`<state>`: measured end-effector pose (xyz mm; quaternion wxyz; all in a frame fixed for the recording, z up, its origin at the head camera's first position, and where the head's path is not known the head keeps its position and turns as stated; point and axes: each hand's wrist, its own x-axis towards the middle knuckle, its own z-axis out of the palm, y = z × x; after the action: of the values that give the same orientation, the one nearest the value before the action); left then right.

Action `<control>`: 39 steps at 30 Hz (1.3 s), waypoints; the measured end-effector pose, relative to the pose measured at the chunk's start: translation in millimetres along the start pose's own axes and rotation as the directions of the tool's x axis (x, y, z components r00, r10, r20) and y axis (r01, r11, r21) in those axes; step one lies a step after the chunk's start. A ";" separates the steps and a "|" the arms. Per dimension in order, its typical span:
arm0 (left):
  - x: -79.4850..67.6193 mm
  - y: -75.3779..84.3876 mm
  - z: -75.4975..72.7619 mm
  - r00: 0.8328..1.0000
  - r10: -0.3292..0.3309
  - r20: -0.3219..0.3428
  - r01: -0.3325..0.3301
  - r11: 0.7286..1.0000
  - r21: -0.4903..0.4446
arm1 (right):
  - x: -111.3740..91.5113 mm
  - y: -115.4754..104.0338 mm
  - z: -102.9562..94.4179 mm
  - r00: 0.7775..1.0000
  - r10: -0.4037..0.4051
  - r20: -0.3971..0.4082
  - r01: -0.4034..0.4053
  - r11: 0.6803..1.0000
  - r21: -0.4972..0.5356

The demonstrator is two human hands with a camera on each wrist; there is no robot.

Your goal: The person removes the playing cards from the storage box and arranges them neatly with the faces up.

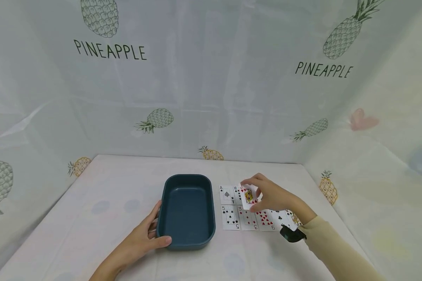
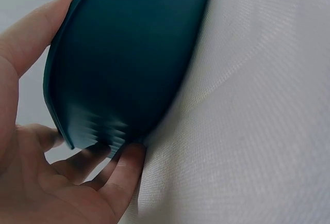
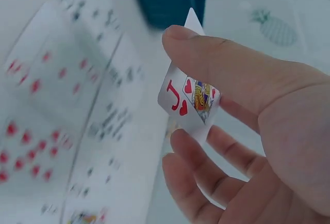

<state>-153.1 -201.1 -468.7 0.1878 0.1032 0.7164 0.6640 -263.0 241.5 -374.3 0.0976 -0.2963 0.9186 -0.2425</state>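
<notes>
My right hand (image 1: 276, 197) pinches a jack of hearts playing card (image 1: 248, 196) between thumb and fingers, above the laid-out cards. In the right wrist view the jack card (image 3: 175, 99) is tilted, its face partly covered by the thumb. My left hand (image 1: 140, 239) grips a dark blue rectangular tray (image 1: 187, 216) at its near left corner, thumb over the rim and fingers along the outer wall. Two rows of face-up cards lie right of the tray, including an ace of spades (image 1: 226, 195), a five of spades (image 1: 231, 217) and a three of diamonds (image 1: 248, 219).
The table (image 1: 126, 183) has a pale cloth cover. Behind it hangs a curtain (image 1: 214, 78) printed with pineapples, and similar sheeting rises on both sides. Further cards at the right end of the rows are partly hidden by the right hand and its black wrist strap (image 1: 292, 234).
</notes>
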 end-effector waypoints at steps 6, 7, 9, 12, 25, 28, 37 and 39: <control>-0.3 0.4 0.5 1.000 0.007 -0.001 -0.007 1.000 0.009 | -40.0 41.7 -8.4 0.998 0.058 -0.019 -0.058 0.998 -0.004; -0.7 0.5 0.4 1.000 0.007 -0.002 -0.007 1.000 0.011 | -46.3 48.6 -10.3 0.997 0.070 -0.020 -0.070 0.998 0.003; -1.0 0.3 0.0 1.000 0.008 -0.002 -0.008 1.000 0.007 | -58.9 63.0 -13.9 0.996 0.085 -0.021 -0.085 0.996 0.011; -0.7 0.1 -0.1 1.000 0.008 -0.004 -0.008 1.000 0.006 | -78.3 84.5 -19.2 0.995 0.096 -0.029 -0.097 0.995 -0.010; -1.1 1.9 1.2 0.999 -0.010 -0.038 0.012 0.999 0.037 | -127.3 145.8 -32.4 0.971 0.240 0.006 -0.240 0.970 -0.040; -1.3 2.2 1.4 0.999 -0.009 -0.038 0.010 0.999 0.038 | -129.2 151.7 -32.0 0.960 0.280 0.022 -0.279 0.959 -0.051; -1.3 1.2 1.5 0.999 -0.008 -0.040 0.009 0.999 0.032 | -125.6 155.5 -31.9 0.939 0.337 0.066 -0.332 0.940 -0.080; -1.5 1.5 1.6 0.999 -0.006 -0.040 0.007 1.000 0.030 | -123.5 154.9 -31.0 0.929 0.363 0.076 -0.356 0.930 -0.088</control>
<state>-151.3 -200.1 -467.2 0.1742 0.0904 0.7303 0.6544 -250.5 436.1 -421.2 0.1715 -0.1371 0.9601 -0.1734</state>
